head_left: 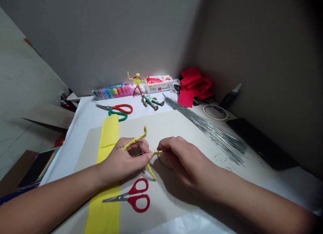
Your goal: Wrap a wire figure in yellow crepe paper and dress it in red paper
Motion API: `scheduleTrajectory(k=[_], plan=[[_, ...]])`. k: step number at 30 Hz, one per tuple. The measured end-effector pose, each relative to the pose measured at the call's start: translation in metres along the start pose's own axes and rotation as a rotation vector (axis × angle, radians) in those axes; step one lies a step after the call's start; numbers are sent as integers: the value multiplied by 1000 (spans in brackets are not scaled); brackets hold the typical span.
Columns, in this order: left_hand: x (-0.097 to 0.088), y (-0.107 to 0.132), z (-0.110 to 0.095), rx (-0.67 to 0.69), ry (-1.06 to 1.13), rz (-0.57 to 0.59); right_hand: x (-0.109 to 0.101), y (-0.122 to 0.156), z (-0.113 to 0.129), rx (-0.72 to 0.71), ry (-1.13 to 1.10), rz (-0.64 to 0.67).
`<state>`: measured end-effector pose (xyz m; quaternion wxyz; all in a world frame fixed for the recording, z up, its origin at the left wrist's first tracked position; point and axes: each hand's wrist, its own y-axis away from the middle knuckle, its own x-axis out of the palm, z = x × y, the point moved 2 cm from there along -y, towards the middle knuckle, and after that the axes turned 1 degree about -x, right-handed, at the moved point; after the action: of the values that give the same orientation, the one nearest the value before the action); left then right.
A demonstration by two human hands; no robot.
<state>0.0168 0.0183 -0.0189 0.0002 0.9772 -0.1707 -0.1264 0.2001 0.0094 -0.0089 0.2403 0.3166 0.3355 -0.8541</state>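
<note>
A white-covered work table stands in a grey-walled corner and carries a pale grey board toward its near edge. A long yellow crepe-paper strip runs down the board's left side, from the far edge past the near edge. Along the table's far edge, left to right, lie a pack of coloured modelling clay, a finished yellow wire figure, a white-and-red packet and crumpled red crepe paper. A silver wrapped figure lies just in front of the packet. Near the far left corner of the board rest red-handled scissors above a green handle loop. A fan of thin steel wires spreads across the right side, beside a tape roll. Both hands are closed over the board's centre, just beyond a second red-handled pair of scissors. The left hand grips a yellow-wrapped wire piece, which rises above it and extends below it. The right hand pinches a short yellow strand between its fingertips.
</note>
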Motion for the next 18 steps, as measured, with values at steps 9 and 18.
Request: scheduleTrajectory(k=[9,18], plan=[[-1,0,0,-56,31,-4,7,-1,-3,-42,140,-3],[-5,-6,19,-220,388,-90,-5,-1,9,-455,405,-238]])
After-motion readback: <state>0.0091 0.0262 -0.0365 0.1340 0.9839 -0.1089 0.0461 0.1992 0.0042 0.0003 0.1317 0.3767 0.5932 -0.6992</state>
